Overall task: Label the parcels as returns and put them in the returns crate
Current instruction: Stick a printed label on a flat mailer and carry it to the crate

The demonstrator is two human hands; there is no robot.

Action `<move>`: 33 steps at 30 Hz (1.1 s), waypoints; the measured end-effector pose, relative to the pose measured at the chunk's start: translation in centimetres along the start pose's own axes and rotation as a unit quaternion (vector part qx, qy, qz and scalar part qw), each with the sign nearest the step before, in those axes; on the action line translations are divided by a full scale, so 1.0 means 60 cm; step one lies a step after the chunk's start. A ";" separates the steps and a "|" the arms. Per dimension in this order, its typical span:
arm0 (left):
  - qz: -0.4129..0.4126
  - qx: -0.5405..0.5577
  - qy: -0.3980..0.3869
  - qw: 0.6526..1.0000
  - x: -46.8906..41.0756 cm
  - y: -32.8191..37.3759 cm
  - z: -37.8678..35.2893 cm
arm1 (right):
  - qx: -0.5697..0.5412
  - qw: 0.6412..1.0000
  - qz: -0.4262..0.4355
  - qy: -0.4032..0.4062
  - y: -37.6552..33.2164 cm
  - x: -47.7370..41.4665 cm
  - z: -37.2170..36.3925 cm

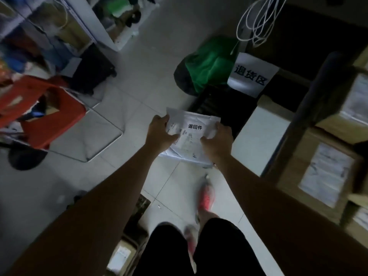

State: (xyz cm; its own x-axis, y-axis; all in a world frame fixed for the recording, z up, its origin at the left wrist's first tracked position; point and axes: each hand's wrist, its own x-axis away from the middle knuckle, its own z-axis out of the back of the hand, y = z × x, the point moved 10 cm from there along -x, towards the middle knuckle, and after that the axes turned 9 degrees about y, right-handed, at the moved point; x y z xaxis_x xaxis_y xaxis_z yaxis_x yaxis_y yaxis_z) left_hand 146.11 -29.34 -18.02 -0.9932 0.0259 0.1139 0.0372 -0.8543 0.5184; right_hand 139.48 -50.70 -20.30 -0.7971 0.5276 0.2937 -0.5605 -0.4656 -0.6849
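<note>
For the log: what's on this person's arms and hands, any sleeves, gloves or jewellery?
No sleeves show: the left forearm and right forearm are bare to the frame edge. The left hand and right hand are ungloved. No watch or ring is visible in this dim picture.

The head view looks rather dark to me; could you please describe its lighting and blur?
Head view: dim overall, the black crate nearly lost in shadow; the label on the white parcel reads clearly; the cardboard boxes at the right edge and the red shoe are smeared by blur.

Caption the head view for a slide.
Left hand and right hand grip a labelled white parcel near the black crate and white sign.
</note>
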 end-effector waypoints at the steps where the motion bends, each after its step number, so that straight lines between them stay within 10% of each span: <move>1: -0.004 0.002 -0.010 1.000 -0.033 -0.003 -0.018 | 0.007 1.000 -0.007 0.005 -0.001 -0.029 -0.014; 19: -0.115 0.132 -0.169 0.970 -0.529 -0.129 -0.624 | 0.001 0.964 -0.217 0.157 0.317 -0.547 -0.361; 33: -0.170 -0.065 -0.157 0.971 -0.660 -0.338 -1.108 | 0.078 0.977 -0.156 0.125 0.649 -0.793 -0.693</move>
State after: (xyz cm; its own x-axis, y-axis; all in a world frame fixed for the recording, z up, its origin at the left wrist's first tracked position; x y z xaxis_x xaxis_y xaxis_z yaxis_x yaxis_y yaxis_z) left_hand 177.31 -47.55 -89.41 -0.8621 0.4573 0.2183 -0.3210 -0.8261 0.4631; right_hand 164.89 -64.41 -88.66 -0.5130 0.8094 0.2858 -0.8102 -0.3466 -0.4727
